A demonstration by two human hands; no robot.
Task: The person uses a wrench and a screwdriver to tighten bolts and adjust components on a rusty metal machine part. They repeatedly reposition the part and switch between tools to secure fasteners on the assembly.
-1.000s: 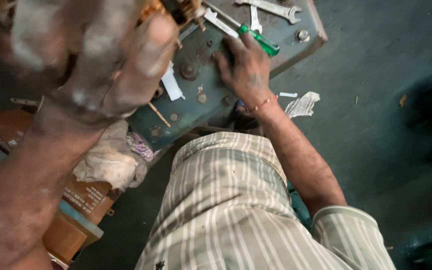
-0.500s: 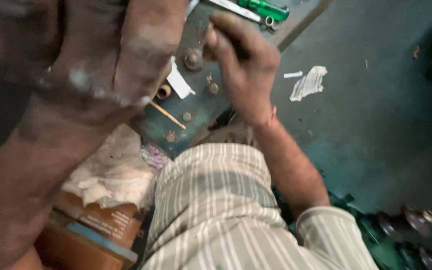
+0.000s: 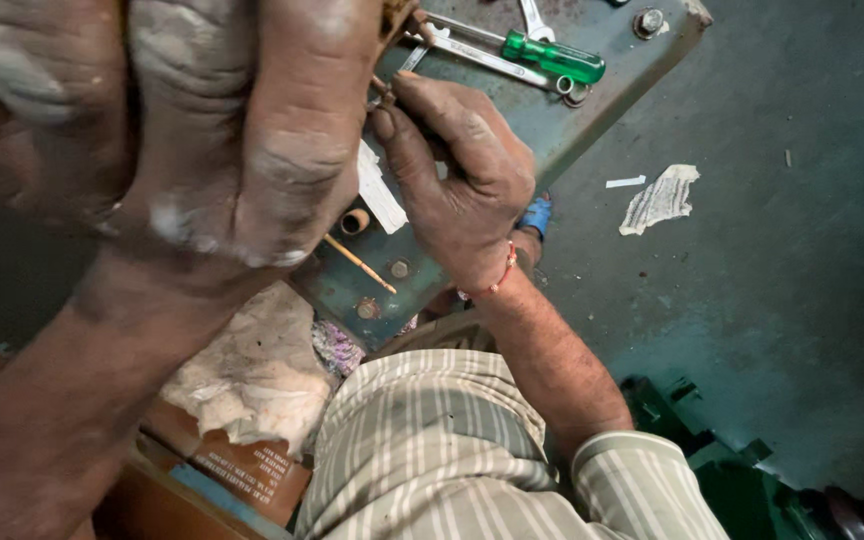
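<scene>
- The left hand (image 3: 182, 130) is raised close to the camera, fingers curled shut, perhaps around something at its top edge; too blurred to tell.
- The right hand (image 3: 457, 175) pinches a small thin metal part (image 3: 384, 92) above the grey-green metal plate (image 3: 512, 110).
- A green-handled screwdriver (image 3: 552, 57) and spanners (image 3: 472, 50) lie on the plate, just beyond the fingers.
- A crumpled rag (image 3: 252, 375) lies below the plate.

Two hands were in view: the left hand (image 3: 202, 130) and the right hand (image 3: 457, 175). Beyond the right-hand grip lay one green-handled screwdriver (image 3: 552, 57) and two wrenches (image 3: 472, 52). Below the grip lay one thin wooden stick (image 3: 360, 264). Right of it lay two paper scraps (image 3: 660, 198).
</scene>
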